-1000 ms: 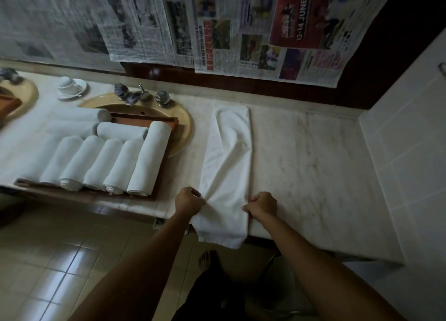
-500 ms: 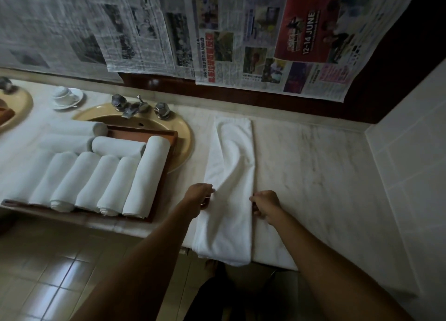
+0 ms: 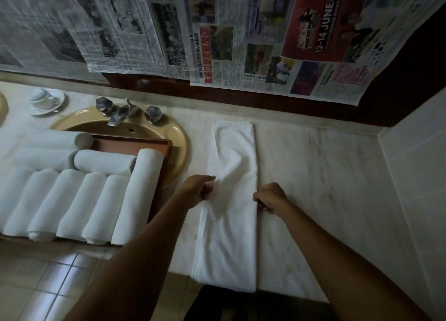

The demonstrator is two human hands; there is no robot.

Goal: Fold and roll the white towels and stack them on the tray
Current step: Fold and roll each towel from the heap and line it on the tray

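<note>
Moved: both hands have slid up the folded towel (image 3: 233,200) since a second ago, from near its front end to about its middle; more of the strip now lies on the tabletop (image 3: 325,176), though its front end still hangs just past the edge.
Left hand (image 3: 199,190): I see it at the towel's left edge, fingers curled with the tips on the cloth where it puckers; I judge it a pinch, but blur leaves that uncertain.
Right hand (image 3: 270,197): at the right edge, fingers curled and pressed to the fold; whether cloth is held inside them I cannot tell.
Meaning: I read this as straightening the long fold before rolling; no roll has begun on this towel.
Towel position: lengthwise on the tabletop, far end near the back wall, to the right of the sink (image 3: 179,139).
Count, flat towels: one.
Count, rolled towels (image 3: 96,200): I count about eight on the tray (image 3: 166,166), five side by side in front and about three crosswise behind; the left ones blur together.
Count, trays: one, wooden, lying across the sink.
Count, hands: two.
</note>
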